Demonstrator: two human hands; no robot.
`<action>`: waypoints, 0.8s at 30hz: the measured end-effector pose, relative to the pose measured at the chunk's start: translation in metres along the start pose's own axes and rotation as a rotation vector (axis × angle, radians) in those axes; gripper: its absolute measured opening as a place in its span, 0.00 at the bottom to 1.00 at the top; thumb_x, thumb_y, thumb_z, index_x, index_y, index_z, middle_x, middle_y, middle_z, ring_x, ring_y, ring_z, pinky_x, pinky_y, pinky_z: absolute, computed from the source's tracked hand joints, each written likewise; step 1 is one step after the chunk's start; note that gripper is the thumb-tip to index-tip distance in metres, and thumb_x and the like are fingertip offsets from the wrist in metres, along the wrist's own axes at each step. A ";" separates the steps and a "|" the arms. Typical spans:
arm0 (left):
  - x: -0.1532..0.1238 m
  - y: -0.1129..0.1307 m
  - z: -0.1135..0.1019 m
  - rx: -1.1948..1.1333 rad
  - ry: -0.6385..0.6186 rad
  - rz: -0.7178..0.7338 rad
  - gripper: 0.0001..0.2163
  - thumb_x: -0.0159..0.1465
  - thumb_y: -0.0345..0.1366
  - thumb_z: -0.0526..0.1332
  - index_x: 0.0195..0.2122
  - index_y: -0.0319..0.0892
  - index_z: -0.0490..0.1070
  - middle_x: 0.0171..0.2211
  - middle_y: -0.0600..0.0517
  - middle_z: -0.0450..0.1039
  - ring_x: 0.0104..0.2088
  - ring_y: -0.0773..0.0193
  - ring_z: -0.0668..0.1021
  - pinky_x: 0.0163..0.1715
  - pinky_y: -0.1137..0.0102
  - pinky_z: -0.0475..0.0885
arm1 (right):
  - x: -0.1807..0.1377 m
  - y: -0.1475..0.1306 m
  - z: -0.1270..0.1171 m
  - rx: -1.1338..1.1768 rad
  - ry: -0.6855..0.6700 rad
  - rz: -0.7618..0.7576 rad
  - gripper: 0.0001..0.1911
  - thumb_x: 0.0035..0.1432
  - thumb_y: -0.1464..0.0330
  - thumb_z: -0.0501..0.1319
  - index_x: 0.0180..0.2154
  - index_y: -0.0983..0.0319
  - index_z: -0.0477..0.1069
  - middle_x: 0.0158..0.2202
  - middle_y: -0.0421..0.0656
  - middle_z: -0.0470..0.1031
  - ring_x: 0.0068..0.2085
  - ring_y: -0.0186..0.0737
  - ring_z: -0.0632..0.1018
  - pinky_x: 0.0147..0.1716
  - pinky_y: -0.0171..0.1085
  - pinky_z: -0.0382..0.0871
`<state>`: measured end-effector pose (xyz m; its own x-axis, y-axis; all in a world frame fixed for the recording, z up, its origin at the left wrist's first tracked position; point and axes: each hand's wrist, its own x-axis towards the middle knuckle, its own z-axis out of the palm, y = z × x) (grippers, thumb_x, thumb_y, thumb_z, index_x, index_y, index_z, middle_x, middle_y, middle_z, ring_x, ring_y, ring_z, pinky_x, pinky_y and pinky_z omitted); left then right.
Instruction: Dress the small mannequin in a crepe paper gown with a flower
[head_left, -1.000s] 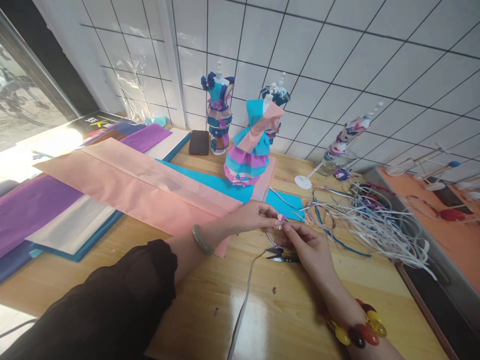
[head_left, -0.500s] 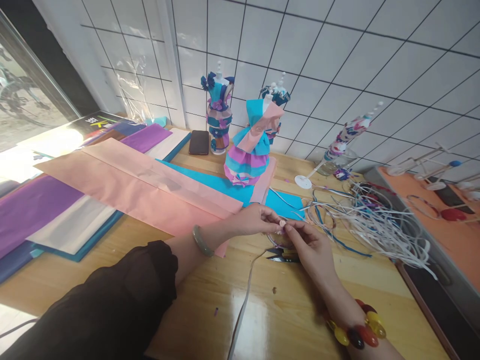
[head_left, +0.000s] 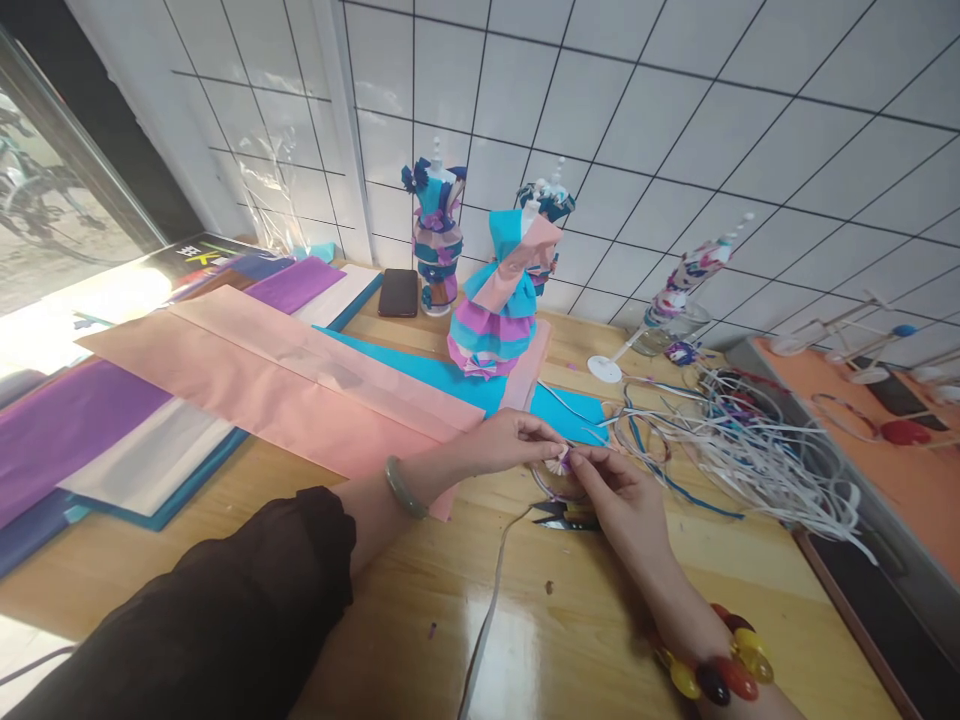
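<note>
A small pleated paper rosette [head_left: 559, 462], pale with a purple edge, is pinched between both hands. My left hand [head_left: 517, 440] has thumb and fingertips closed on its left side. On the other side, my right hand [head_left: 619, 490] grips it between thumb and forefinger. Just below lie black-handled scissors [head_left: 555, 520] with their blades to the left, partly covered by my right hand. A thin pale strip [head_left: 491, 590] runs from near the scissors toward the front edge. Behind the hands stands a small dress form [head_left: 495, 320] in a ruffled blue, pink and purple paper dress.
Peach paper [head_left: 285, 385] lies across purple, white and blue sheets at left, with a blue strip [head_left: 420, 365] beneath. A phone [head_left: 398, 293] and other dress forms [head_left: 437, 240] stand by the tiled wall. Tangled strips [head_left: 750, 440] lie at right beside a grey-edged orange tray [head_left: 847, 400].
The rosette has turned between my fingers, so its pleated face and purple edge show more. My hands stay almost in place; the view has tilted slightly.
</note>
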<state>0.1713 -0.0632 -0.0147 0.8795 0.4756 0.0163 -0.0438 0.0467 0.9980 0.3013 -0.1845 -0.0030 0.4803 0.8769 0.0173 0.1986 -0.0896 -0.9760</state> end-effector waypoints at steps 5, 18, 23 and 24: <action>0.000 0.001 -0.003 -0.036 0.019 -0.035 0.19 0.53 0.48 0.64 0.35 0.36 0.75 0.29 0.49 0.75 0.28 0.69 0.74 0.31 0.72 0.69 | 0.002 -0.001 0.000 0.022 0.009 0.003 0.14 0.47 0.56 0.65 0.29 0.61 0.74 0.26 0.41 0.73 0.27 0.37 0.72 0.27 0.36 0.70; -0.001 0.007 0.000 0.002 -0.016 -0.057 0.16 0.55 0.45 0.63 0.33 0.34 0.74 0.30 0.49 0.74 0.30 0.68 0.74 0.33 0.73 0.69 | 0.001 -0.001 0.001 0.070 -0.047 0.001 0.16 0.49 0.56 0.64 0.37 0.60 0.73 0.35 0.44 0.77 0.33 0.39 0.76 0.31 0.36 0.73; -0.002 0.008 0.001 0.016 -0.019 -0.049 0.15 0.55 0.44 0.63 0.32 0.35 0.75 0.29 0.50 0.75 0.31 0.68 0.74 0.34 0.73 0.68 | 0.002 0.002 0.001 0.057 -0.031 0.017 0.16 0.46 0.55 0.66 0.31 0.61 0.73 0.32 0.44 0.77 0.31 0.40 0.76 0.30 0.37 0.72; -0.002 0.008 0.001 0.006 -0.010 -0.048 0.15 0.54 0.45 0.63 0.32 0.35 0.75 0.30 0.50 0.75 0.31 0.68 0.74 0.34 0.73 0.68 | 0.002 0.002 0.001 0.049 -0.015 0.015 0.16 0.46 0.55 0.66 0.30 0.61 0.73 0.31 0.44 0.77 0.30 0.39 0.75 0.29 0.37 0.72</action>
<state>0.1697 -0.0643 -0.0070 0.8852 0.4641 -0.0307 0.0013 0.0636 0.9980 0.3014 -0.1823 -0.0050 0.4700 0.8827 -0.0007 0.1490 -0.0802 -0.9856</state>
